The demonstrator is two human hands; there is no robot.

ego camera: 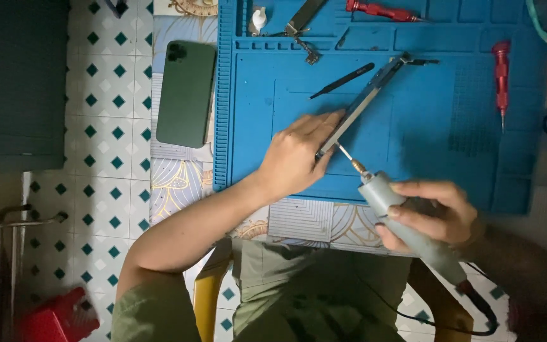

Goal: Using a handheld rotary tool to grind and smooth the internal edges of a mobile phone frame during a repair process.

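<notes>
A patterned table (pixel 178 183) carries a blue mat (pixel 425 126) and green phone (pixel 186 94).

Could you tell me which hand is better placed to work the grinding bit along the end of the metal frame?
The right hand: it grips the grey rotary tool, its bit tip at the metal phone frame's near end. The left hand is pinning that frame to the blue mat.

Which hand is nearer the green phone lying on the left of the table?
Left. The left hand rests on the blue mat just right of the green phone; the right hand is farther right, holding the grey rotary tool.
</notes>
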